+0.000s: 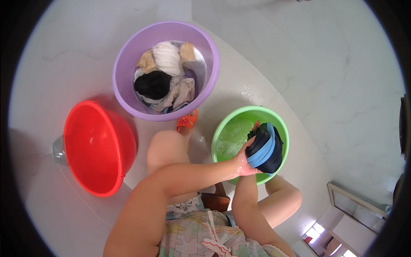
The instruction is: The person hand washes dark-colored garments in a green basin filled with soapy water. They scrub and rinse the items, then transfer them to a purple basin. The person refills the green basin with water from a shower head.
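Observation:
My left hand [245,163] grips a wet, bunched dark navy garment [271,157] with a light blue band, held over the green basin [216,141]. Water glistens on the wrist and palm. My right forearm passes below the left wrist into that basin. Most of my right hand [256,125] is hidden by the cloth; reddish fingertips show at the garment's far edge, against it. Cloudy, bubbly water [232,138] lies in the green basin.
Ahead stands a purple basin [120,80] of sudsy water with white cloth [167,57], tan cloth and a black item [153,84]. At left, a red basin [93,151] is tilted against a grey object [59,150]. An orange slipper [186,121] is on my foot. Water spots mark the tiles.

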{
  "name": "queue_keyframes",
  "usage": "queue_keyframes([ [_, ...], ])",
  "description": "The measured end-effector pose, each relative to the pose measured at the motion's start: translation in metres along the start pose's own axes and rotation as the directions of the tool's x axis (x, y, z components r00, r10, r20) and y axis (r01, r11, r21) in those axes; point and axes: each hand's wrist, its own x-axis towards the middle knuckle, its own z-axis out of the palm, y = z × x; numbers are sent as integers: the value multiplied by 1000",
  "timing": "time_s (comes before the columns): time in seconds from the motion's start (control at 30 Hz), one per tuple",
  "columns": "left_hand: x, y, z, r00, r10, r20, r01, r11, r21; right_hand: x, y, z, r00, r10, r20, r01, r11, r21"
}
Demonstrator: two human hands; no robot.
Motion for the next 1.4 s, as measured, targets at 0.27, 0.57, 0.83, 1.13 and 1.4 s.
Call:
queue_keyframes([
  [0.27, 0, -3, -21, 987, -125, -100, 129, 991, 43, -58, -78, -7, 962, -261, 86, 262, 965, -5],
  [0.57, 9, 12, 3, 991, -111, -76, 128, 602, 788, -25, -137, 18, 932, -294, 213, 363, 792, -491],
  [0.83, 44, 6, -31, 930, 364, -51, 217, -430, 876, 51, -159, 1, 985, -162, -53, 32, 484, -875],
  [1.13, 25, 9, -28, 916, 400, -27, 286, -606, 743, -20, -160, -2, 978, 201, 64, -153, 886, -438],
  [1.4, 10, 7, -25, 967, 234, 98, 155, -852, 501, -54, -160, -14, 945, 327, 20, -270, 811, -520],
])
